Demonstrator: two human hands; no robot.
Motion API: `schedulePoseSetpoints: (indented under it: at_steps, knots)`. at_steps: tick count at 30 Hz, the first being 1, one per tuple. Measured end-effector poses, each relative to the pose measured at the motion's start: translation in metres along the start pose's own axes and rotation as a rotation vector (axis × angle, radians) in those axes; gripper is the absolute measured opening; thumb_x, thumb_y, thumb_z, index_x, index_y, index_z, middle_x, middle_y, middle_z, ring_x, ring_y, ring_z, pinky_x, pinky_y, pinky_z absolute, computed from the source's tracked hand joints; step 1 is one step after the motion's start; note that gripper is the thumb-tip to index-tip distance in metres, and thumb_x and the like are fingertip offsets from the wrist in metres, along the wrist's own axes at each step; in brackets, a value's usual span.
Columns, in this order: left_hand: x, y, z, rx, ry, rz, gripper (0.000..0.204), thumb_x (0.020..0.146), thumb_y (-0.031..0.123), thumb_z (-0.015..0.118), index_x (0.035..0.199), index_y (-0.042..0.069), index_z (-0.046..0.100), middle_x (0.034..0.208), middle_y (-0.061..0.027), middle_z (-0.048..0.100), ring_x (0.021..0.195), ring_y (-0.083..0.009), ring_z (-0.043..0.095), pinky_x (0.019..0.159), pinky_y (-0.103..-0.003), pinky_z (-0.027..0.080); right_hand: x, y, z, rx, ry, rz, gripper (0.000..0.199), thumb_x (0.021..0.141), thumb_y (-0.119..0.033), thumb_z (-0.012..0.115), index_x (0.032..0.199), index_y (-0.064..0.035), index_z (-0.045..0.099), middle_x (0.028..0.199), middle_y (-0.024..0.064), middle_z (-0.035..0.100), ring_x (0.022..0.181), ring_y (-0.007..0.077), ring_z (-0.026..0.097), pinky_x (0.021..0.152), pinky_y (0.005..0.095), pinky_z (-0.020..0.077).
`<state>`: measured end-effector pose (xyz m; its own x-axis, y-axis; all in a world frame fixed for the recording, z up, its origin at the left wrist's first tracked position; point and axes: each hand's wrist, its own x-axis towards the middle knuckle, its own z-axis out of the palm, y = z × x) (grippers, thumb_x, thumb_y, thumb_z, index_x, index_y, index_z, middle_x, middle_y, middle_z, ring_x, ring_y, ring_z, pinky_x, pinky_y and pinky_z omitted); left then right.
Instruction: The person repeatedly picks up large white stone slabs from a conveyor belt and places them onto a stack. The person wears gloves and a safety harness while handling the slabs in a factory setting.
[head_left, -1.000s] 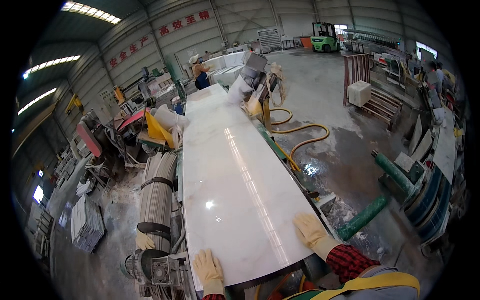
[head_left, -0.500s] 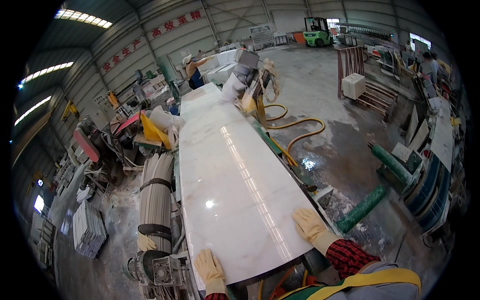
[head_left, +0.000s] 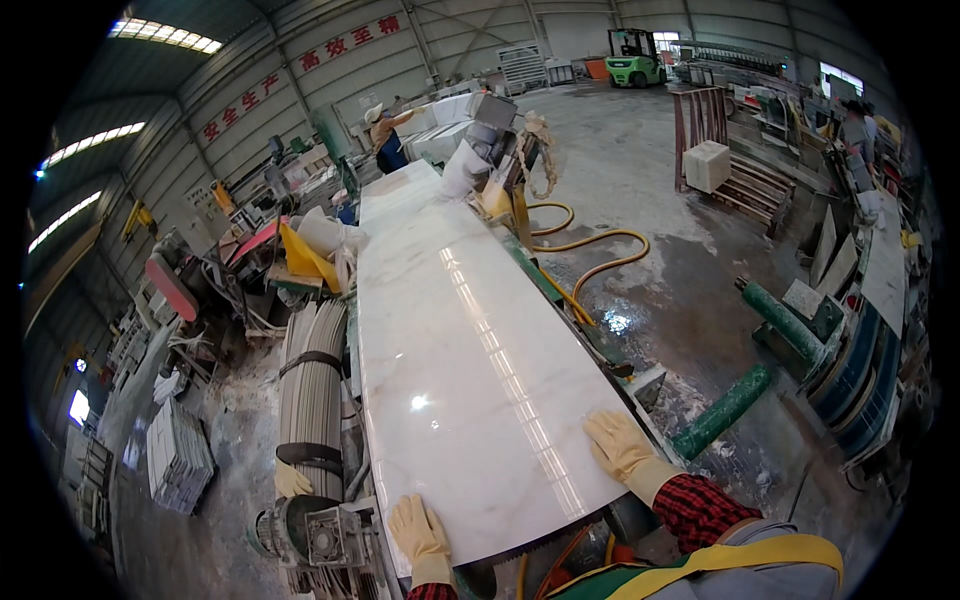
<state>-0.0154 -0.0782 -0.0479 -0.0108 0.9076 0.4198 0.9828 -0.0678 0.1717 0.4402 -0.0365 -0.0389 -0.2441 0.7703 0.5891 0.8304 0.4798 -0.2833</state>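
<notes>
While the left hand (head_left: pixel 420 530) lay palm down on the near left corner of the polished white slab (head_left: pixel 450 380), its gloved fingers were extended, slightly parted and directed away from the body. The right hand (head_left: pixel 625 455) rested at the slab's right edge, fingers outstretched and slanting inward; neither hand closed around the stone, though the right thumb could not be distinguished. The right forearm entered obliquely from the lower right. The slab ran lengthwise away from the person, its near end between the hands. Compared with the earliest frame, both hands kept their places on it; the view had shifted slightly, setting the green forklift (head_left: pixel 634 65) farther left, and the co-worker (head_left: pixel 388 145) now held an arm higher, toward pale blocks (head_left: pixel 440 130).
</notes>
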Motion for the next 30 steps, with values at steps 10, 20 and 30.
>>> schedulePoseSetpoints:
  at_steps: [10, 20, 30]
  knots:
    - [-0.002, 0.004, -0.004, 0.013, -0.026, -0.033, 0.046, 0.098, 0.023, 0.065, 0.140, 0.004, 0.061, 0.144, -0.0238, 0.059, 0.135, -0.0470, 0.052, 0.119, -0.058, 0.035, -0.003, -0.003, -0.004, -0.004, -0.019, 0.016, 0.040, 0.093, -0.015, 0.067, 0.131, -0.0014, 0.066, 0.136, 0.0217, 0.066, 0.126, 0.0448, 0.061, 0.113, 0.0528, 0.0462]
    - [-0.008, 0.000, 0.000, 0.026, 0.000, -0.018, 0.047, 0.098, 0.025, 0.065, 0.140, 0.004, 0.061, 0.144, -0.0238, 0.060, 0.135, -0.0469, 0.052, 0.119, -0.057, 0.036, -0.006, -0.004, -0.007, -0.013, -0.029, 0.000, 0.042, 0.092, -0.016, 0.068, 0.131, -0.0009, 0.066, 0.136, 0.0221, 0.066, 0.129, 0.0436, 0.061, 0.115, 0.0526, 0.0452]
    - [-0.012, -0.001, -0.002, 0.041, 0.013, 0.000, 0.047, 0.097, 0.024, 0.066, 0.139, 0.004, 0.061, 0.143, -0.0230, 0.060, 0.133, -0.0451, 0.053, 0.116, -0.056, 0.037, -0.006, -0.006, -0.006, 0.004, -0.001, -0.024, 0.036, 0.090, -0.012, 0.066, 0.124, -0.0008, 0.064, 0.127, 0.0201, 0.066, 0.118, 0.0424, 0.062, 0.105, 0.0518, 0.0475]
